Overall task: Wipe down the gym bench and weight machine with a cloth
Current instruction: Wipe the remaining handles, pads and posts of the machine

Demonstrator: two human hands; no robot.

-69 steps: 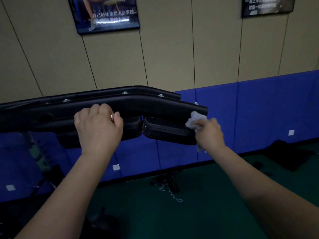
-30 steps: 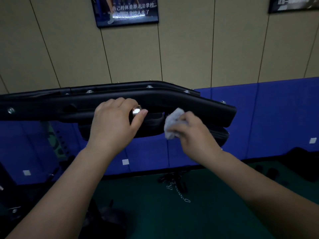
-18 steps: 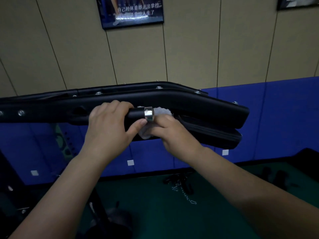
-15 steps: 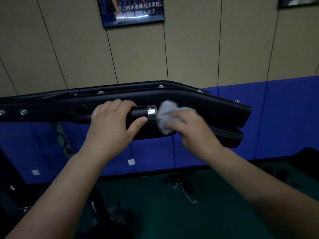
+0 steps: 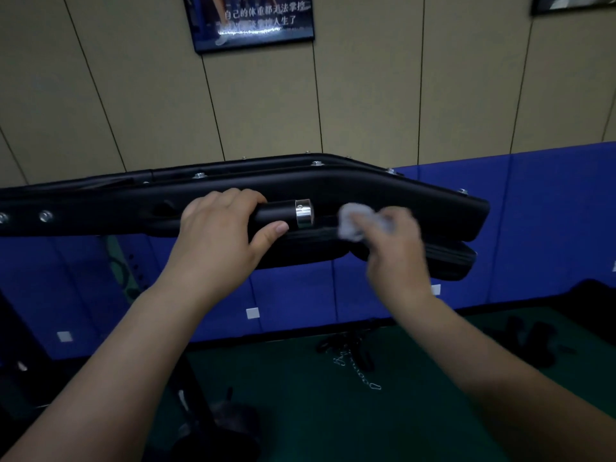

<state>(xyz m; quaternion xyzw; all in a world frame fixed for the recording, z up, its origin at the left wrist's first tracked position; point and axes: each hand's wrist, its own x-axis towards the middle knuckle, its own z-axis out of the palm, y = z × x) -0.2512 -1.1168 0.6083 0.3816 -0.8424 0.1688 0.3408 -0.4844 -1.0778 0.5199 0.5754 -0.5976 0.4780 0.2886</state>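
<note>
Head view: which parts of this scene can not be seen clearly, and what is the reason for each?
- Right hand: motion-blurred, so how its fingers lie on the cloth is unclear.
- Handle: its left part is covered by the left hand.
- Black frame: cut off at the left edge.
- Poster: top cut off by the upper edge.
- Chain on the floor: small and dim.

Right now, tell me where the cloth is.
In the head view the cloth sits right of centre, bunched in the right hand, just right of the chrome-capped handle that the left hand grips.
</note>
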